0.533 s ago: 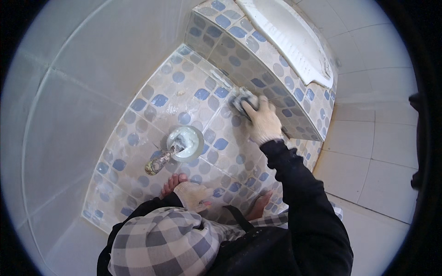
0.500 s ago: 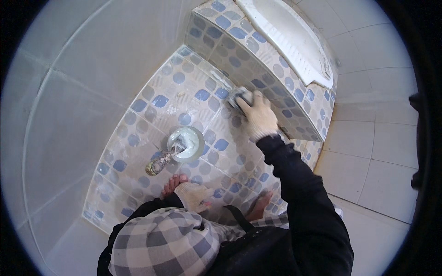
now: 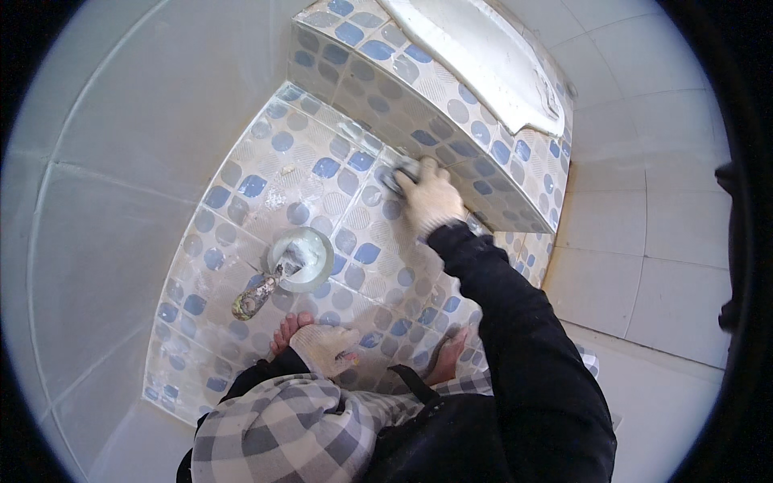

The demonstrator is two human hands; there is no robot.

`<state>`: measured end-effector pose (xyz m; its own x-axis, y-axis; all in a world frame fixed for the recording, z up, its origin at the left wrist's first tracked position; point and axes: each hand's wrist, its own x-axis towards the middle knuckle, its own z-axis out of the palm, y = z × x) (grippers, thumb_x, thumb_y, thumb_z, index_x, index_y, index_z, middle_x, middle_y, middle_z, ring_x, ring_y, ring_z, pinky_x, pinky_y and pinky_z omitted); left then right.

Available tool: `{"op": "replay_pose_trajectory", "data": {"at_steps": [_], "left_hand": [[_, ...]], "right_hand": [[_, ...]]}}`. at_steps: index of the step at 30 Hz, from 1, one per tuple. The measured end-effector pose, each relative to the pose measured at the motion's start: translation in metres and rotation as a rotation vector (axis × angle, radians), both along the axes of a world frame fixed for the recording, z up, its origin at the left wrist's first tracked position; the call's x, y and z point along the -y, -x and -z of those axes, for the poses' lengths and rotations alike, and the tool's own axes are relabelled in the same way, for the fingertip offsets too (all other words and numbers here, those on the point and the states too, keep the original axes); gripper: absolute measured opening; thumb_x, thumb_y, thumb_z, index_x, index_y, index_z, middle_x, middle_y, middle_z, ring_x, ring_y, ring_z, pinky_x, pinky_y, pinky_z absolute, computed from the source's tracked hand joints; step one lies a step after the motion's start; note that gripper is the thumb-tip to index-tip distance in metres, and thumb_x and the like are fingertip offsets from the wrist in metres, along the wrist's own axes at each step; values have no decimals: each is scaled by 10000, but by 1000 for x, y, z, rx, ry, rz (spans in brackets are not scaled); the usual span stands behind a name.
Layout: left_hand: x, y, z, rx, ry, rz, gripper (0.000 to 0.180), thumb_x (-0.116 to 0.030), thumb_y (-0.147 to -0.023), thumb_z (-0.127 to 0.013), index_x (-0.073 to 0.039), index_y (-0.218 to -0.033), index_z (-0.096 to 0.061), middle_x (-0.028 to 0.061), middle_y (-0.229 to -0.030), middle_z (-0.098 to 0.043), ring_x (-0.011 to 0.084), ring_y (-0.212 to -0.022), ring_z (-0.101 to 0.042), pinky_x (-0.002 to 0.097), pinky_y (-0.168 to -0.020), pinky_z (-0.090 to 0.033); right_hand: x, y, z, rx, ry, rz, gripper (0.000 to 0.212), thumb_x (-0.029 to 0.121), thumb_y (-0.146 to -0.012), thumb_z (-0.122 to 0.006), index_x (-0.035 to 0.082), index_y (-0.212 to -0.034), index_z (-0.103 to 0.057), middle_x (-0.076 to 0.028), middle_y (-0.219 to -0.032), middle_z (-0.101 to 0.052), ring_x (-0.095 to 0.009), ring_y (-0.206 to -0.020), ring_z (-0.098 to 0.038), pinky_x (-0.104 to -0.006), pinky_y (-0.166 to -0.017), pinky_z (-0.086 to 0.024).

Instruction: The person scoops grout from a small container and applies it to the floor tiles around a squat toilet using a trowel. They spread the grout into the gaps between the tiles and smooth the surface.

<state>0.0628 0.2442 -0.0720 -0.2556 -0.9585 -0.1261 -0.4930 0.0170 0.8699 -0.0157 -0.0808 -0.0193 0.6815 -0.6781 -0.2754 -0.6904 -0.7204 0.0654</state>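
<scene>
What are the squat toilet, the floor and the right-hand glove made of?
Squat toilet: probably glazed ceramic; it's white and shiny.
Floor: likely smooth ceramic tiles; joints and a repeating pattern show.
Right-hand glove: perhaps knitted cotton, matte cream with a snug cuff, though blurred.

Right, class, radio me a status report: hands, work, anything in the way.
Right hand gripping grey wad beside step. Left hand by toes, grip unclear. Bowl apart from right hand, not blocking.

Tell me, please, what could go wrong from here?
The bowl of white paste stands close to the bare toes, so a shifted foot might tip it. The tool handle juts past the bowl's rim and could be knocked. The whitish smears on the floor tiles may be slippery underfoot.
</scene>
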Motion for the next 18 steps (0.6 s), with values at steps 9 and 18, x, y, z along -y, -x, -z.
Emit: {"op": "replay_pose_trajectory", "data": {"at_steps": [9, 18], "left_hand": [[-7, 2, 14, -34, 101, -65, 410, -436, -864, -653, -80, -1067, -650, 152, -946, -690, 345, -827, -679, 441, -734, -527], [-27, 17, 41, 53, 311, -200, 464, -429, -827, -726, -100, -1150, -670, 109, -906, -698, 321, -769, -686, 418, -675, -534]], "right_hand": [[8, 160, -2, -112, 56, 36, 563, 154, -805, -658, 314, -1338, -574, -174, -1399, -388, -391, -1203, -492, -462, -955, -524], [-6, 145, -51, -223, 40, 130, 537, 175, -816, -686, 287, -1328, -569, -171, -1310, -451, -397, -1185, -527, -468, -944, -531]]}}
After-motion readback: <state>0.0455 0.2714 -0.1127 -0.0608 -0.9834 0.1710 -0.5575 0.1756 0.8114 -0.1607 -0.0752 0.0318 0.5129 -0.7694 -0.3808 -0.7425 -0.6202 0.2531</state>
